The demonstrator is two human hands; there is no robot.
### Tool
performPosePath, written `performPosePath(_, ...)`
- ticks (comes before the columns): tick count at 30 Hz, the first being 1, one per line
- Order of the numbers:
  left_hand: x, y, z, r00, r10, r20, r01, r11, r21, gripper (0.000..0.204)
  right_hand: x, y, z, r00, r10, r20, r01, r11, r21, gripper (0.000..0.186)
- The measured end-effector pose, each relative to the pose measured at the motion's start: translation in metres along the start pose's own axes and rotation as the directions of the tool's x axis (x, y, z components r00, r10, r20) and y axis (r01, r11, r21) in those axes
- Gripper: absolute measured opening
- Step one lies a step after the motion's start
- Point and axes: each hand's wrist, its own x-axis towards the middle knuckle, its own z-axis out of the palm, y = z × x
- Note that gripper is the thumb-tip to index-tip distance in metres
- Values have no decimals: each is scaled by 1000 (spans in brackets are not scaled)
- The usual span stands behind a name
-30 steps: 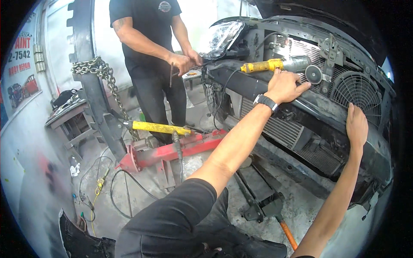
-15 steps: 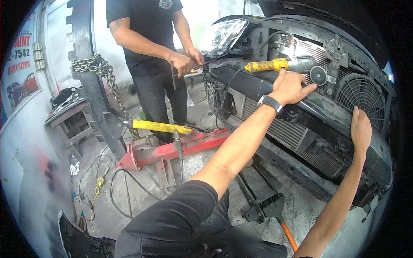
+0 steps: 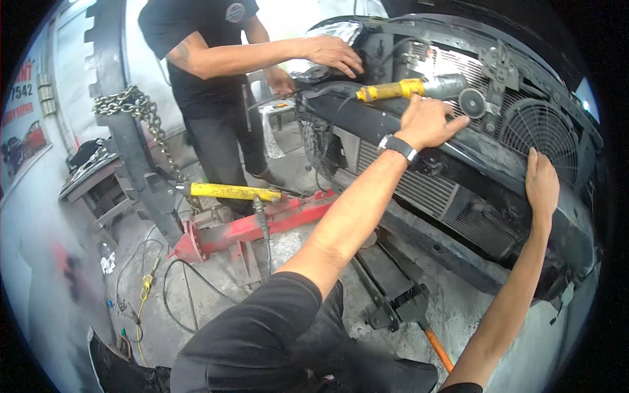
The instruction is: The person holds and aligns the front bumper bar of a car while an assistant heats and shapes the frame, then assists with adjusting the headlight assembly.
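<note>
My left hand (image 3: 429, 123), with a dark-strapped watch (image 3: 400, 147) on the wrist, rests on the black bumper beam (image 3: 367, 116) of a car's stripped front end. Its thumb is stretched out, and its fingertips reach the yellow and grey angle grinder (image 3: 409, 88) lying on top of the beam; I cannot tell if they touch it. The grinder's round disc (image 3: 472, 103) faces me. Farther right, my right hand (image 3: 542, 185) lies against the beam with its fingers stretched out, close to the round fan grille (image 3: 544, 134). It holds nothing.
A co-worker (image 3: 206, 65) stands at the far left of the car, one hand (image 3: 331, 54) by the headlight (image 3: 337, 33). A post with a chain (image 3: 141, 108), a yellow cylinder (image 3: 232, 192), a red beam (image 3: 262, 226), hoses and an orange-handled floor jack (image 3: 400, 304) stand about below.
The co-worker's one hand has left the rod and reaches out toward the headlight. My view has shifted slightly; my two hands keep their places on the beam.
</note>
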Motion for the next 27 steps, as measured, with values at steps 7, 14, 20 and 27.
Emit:
performPosePath(7,-2,1,0,999,23,-32,-23,1000,-8,51,-3,-6,-3,999,-36,-17,36,999,-4,43)
performPosePath(14,-1,-1,0,999,24,-38,-22,999,36,54,-3,-4,0,991,-111,-71,111,994,-9,43)
performPosePath(20,-2,-1,2,995,46,-88,-43,998,36,54,-4,-11,-10,999,-42,-28,42,999,-6,43)
performPosePath(27,-2,-1,3,994,53,-90,-49,997,53,54,-6,-12,-8,998,-35,-58,35,999,6,43)
